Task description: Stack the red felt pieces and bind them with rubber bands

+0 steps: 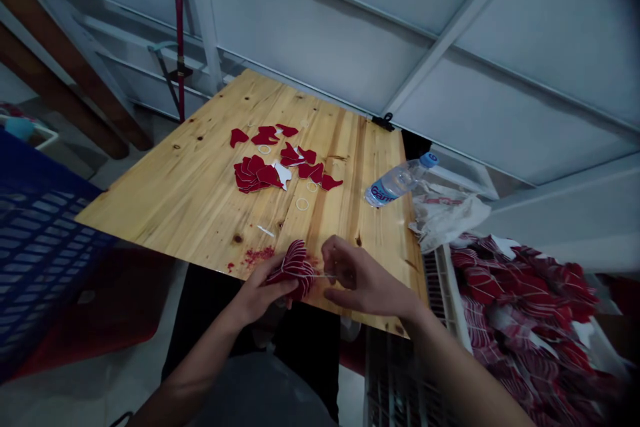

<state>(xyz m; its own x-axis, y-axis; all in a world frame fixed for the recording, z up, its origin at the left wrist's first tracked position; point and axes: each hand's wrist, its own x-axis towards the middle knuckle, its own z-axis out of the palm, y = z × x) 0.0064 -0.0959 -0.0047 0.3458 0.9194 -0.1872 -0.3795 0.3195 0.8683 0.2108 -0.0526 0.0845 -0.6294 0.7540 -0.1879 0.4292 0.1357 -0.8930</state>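
My left hand [265, 288] grips a stack of red cut pieces [294, 265] with pale edges, fanned at the top, over the table's near edge. From the stack a thin white rubber band [324, 275] stretches across to my right hand [353, 273], whose curled fingers hold its other end. Farther up the wooden table [190, 180] lie loose red pieces [254, 173], some with a white side up. Near them are white rubber bands [302, 204]. A small white stick-like thing [265, 231] and red crumbs [257, 255] lie close to my left hand.
A water bottle [400, 180] lies at the table's right, beside a crumpled plastic bag [450, 213]. Right of the table, a white crate [453, 297] is heaped with red stacks [525, 300]. A blue basket [45, 253] stands left; a black clip [384, 121] sits at the back edge.
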